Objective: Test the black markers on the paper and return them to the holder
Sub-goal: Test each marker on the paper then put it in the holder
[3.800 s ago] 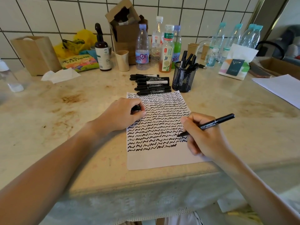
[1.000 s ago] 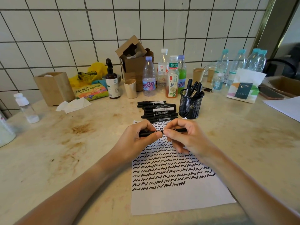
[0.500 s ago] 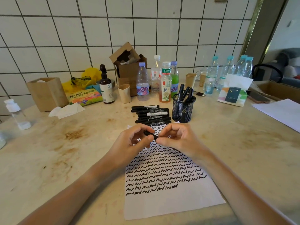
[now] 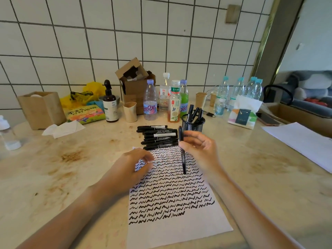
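Note:
My right hand [image 4: 200,150] pinches a capped black marker [image 4: 182,159] that stands nearly upright above the paper [image 4: 172,229], just in front of the black mesh holder [image 4: 193,124]. The paper is covered with rows of black squiggles. My left hand [image 4: 131,164] hovers over the paper's upper left with fingers loosely curled and nothing in it. Several black markers [image 4: 158,136] lie in a row on the table between the paper and the bottles. A few markers stand in the holder.
Behind the markers stand drink bottles [image 4: 173,103], a paper cup [image 4: 129,112], a brown pump bottle [image 4: 110,105] and a cardboard box [image 4: 135,81]. A tissue pack [image 4: 242,114] and a loose white sheet [image 4: 301,141] lie at the right, crumpled tissue [image 4: 62,129] at the left.
The cap went back on the marker between both hands. My left hand has let go, and my right hand has swung the marker upright and moved it toward the holder.

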